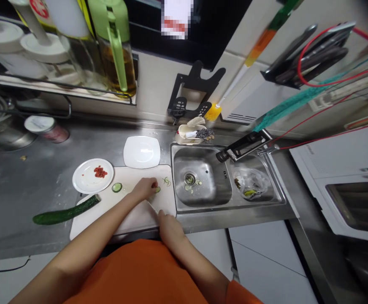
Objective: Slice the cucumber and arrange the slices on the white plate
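Note:
On the white cutting board [136, 215], my left hand [145, 188] has its fingers curled down at a small cucumber slice [158, 190], pressing it to the board. My right hand [170, 228] grips a knife [151, 206] at the board's front edge, its blade slanting up toward my left hand. The knife's handle is hidden in my fist. Thin green peel strips [166, 181] lie to the right of the slice. Left of my hand rests a cucumber round [117, 187]. A long cut cucumber [65, 214] lies across the board's left edge onto the counter.
Behind the board stand a white plate [77, 179] with chopped red bits and a square white plate [142, 152]. To the right, the sink [214, 194] has scraps at its drain and a clear plastic bag [256, 181]. A lidded canister [52, 130] stands back left.

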Demonstrator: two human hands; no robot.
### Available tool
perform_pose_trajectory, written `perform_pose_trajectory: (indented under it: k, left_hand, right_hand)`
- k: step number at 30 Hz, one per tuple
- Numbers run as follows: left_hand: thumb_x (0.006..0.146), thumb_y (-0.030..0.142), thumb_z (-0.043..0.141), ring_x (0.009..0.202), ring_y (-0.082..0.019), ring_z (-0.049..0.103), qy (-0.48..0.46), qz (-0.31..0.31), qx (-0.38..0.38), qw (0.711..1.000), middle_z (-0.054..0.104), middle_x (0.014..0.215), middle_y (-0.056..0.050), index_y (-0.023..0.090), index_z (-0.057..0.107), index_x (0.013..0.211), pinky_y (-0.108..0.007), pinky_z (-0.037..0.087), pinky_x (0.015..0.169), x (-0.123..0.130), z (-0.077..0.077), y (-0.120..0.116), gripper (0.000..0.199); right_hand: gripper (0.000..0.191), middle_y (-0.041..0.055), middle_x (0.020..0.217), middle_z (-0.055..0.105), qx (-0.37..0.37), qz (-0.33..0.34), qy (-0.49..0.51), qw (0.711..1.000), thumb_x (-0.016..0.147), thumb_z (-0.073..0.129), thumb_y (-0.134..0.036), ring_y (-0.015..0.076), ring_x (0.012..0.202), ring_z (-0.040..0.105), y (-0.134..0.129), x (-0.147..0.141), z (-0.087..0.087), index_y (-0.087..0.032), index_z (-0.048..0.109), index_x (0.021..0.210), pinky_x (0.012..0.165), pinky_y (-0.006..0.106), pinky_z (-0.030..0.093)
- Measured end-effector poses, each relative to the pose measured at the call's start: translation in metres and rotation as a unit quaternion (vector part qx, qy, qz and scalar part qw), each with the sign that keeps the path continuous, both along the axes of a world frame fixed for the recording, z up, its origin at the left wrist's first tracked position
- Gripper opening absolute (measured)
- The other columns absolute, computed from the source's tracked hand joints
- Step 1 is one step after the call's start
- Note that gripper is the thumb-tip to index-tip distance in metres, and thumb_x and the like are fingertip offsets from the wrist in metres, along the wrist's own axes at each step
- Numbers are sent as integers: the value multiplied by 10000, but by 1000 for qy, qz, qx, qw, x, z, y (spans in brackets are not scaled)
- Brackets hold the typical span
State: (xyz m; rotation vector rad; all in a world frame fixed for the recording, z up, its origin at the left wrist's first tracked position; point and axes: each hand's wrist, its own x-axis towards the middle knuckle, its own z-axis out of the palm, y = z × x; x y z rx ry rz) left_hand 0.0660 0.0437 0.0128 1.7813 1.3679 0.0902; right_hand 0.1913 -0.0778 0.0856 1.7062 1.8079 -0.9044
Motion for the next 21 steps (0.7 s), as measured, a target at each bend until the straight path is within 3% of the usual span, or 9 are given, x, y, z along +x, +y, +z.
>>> perform_pose_trajectory:
  k: [5,9,21]
  left_hand:
    - [724,235,561,625,-134,537,60,124,25,990,624,655,11,196,586,715,-235,336,573,-43,2,-8,47]
    - [737,206,526,611,-131,521,69,154,45,985,596,637,19,199,573,726,-237,325,585,-63,-2,-22,48]
    - [777,250,512,851,-203,554,49,176,152,971,620,886,-80,169,632,963,-292,415,782,-63,-29,-53,236]
  right_hand:
    - [357,144,972,653,-9,-1,-7,1000,862,315,-16,238,959,641,2,1,-1,-149,479,1149,722,303,507]
    - [348,137,954,648,-7,2,-3,1000,861,337,-24,230,958,637,4,1,-3,-161,478,1148,723,286,490]
    - [360,117,913,658,26,12,17,999,836,338,-31,237,916,645,19,-4,-1,-180,475,1134,692,288,468]
